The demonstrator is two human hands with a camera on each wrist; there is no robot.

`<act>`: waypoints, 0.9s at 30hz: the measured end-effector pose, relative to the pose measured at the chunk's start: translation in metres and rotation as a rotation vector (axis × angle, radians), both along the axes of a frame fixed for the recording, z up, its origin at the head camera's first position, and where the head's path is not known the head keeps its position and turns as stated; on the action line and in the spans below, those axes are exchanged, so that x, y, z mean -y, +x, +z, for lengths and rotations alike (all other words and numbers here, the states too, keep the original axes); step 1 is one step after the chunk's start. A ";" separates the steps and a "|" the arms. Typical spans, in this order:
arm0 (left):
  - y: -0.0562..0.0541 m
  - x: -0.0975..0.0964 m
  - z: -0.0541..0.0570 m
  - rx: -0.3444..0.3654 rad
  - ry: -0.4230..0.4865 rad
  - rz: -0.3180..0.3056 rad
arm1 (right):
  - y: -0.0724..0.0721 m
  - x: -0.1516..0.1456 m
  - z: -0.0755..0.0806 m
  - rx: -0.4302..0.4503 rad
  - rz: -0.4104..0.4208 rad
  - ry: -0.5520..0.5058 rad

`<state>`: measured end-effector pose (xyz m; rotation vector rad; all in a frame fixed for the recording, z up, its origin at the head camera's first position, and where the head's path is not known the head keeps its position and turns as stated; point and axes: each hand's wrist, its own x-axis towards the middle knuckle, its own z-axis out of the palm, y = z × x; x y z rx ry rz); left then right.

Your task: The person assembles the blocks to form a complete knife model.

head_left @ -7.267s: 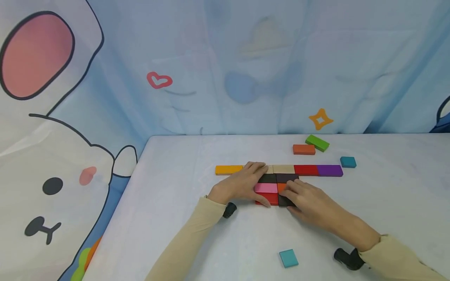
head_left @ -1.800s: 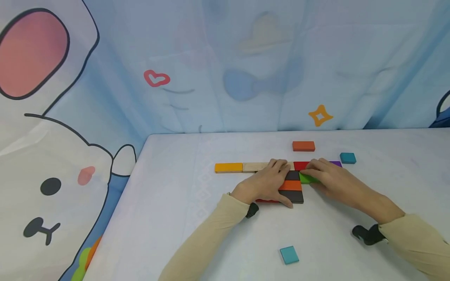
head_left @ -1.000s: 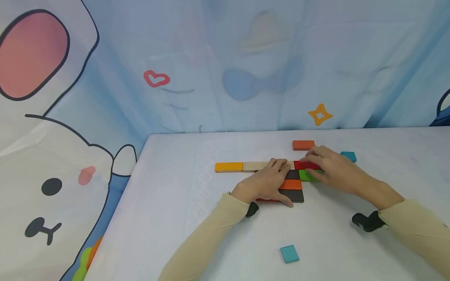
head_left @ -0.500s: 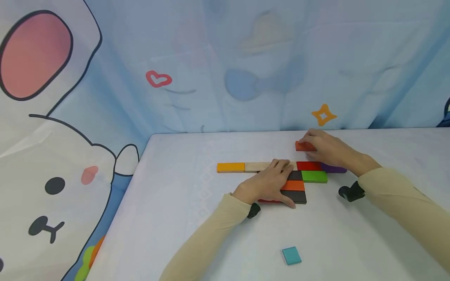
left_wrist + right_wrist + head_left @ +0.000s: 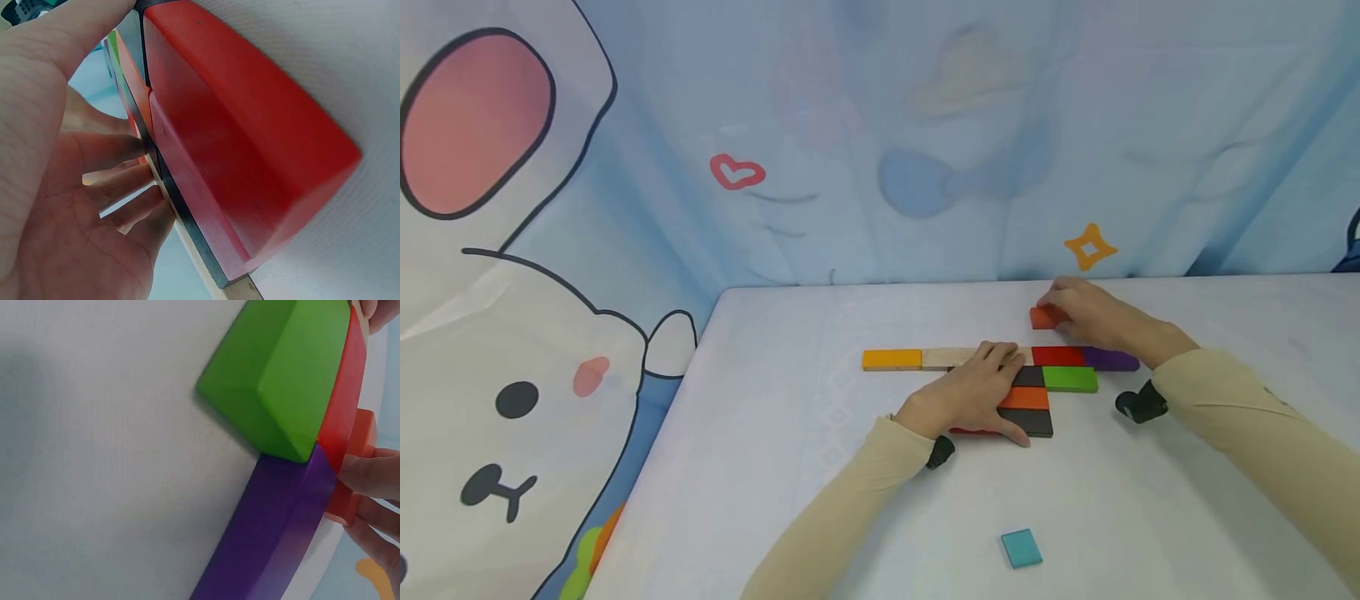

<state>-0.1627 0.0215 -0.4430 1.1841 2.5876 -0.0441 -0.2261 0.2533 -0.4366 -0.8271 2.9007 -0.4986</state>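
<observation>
My left hand lies across the middle of a flat arrangement of coloured wooden blocks, thumb spread to the near edge. Visible to its right are an orange block, a dark block and a green block. The left wrist view shows a red block and a pink block close to that palm. At the back, my right hand pinches an orange-red block between thumb and fingers; the right wrist view has this orange-red block just behind the row's red block.
The long back row holds a yellow block, a plain wood block, a red block and a purple block. A teal block lies alone near the front. A patterned curtain hangs behind the table.
The right hand set the green block against the dark block in front of the row, let go, then moved back and took hold of the orange-red block. The left hand shifted right, then stayed.
</observation>
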 end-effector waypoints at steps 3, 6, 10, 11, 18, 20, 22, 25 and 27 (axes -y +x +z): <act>-0.001 0.001 -0.001 -0.006 0.000 -0.007 | 0.003 0.001 0.001 0.013 -0.005 -0.001; -0.002 0.001 -0.001 -0.014 0.002 -0.016 | 0.008 0.003 0.004 0.008 -0.011 -0.009; -0.005 -0.001 -0.001 -0.013 0.011 -0.016 | 0.020 0.006 0.012 -0.047 0.001 -0.038; -0.005 -0.001 -0.001 -0.011 0.013 -0.014 | 0.024 0.007 0.014 -0.068 0.010 -0.052; -0.007 -0.005 -0.003 -0.006 0.013 -0.010 | 0.066 0.006 0.020 -0.261 0.089 -0.166; -0.007 -0.006 -0.003 -0.010 0.004 -0.010 | 0.076 0.003 0.019 -0.320 0.106 -0.177; -0.007 -0.006 -0.004 -0.009 0.001 -0.006 | 0.085 0.000 0.017 -0.348 0.105 -0.173; -0.007 -0.005 -0.004 -0.004 0.001 0.003 | 0.098 -0.003 0.011 -0.369 0.104 -0.150; -0.006 -0.006 -0.004 0.002 0.009 0.006 | 0.106 -0.004 0.007 -0.360 0.103 -0.129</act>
